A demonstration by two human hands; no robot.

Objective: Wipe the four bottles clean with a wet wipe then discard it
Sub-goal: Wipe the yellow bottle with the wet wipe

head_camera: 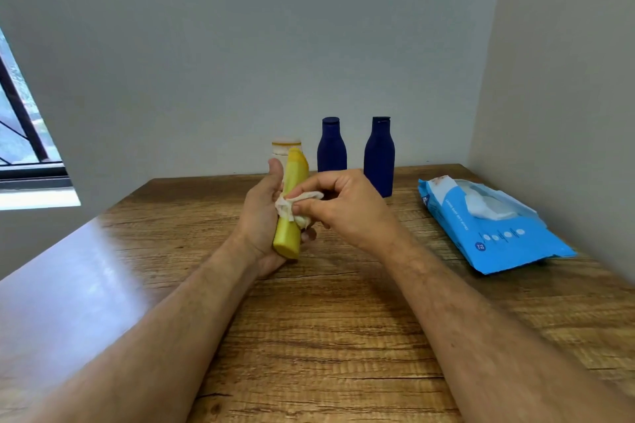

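Wiping the tall yellow plastic bottle

The left hand curls round it above the wooden table; the right hand pinches a crumpled white wet wipe against it.

A wood-grain table is set into a corner of plain grey walls, and glare is thrown across its left side by a dark-framed window.

Two bare forearms come up from six o'clock, no sleeves, no watch or bracelet on either wrist. Fine hair shows along both. The left hand and right hand wear no gloves, and no rings show.
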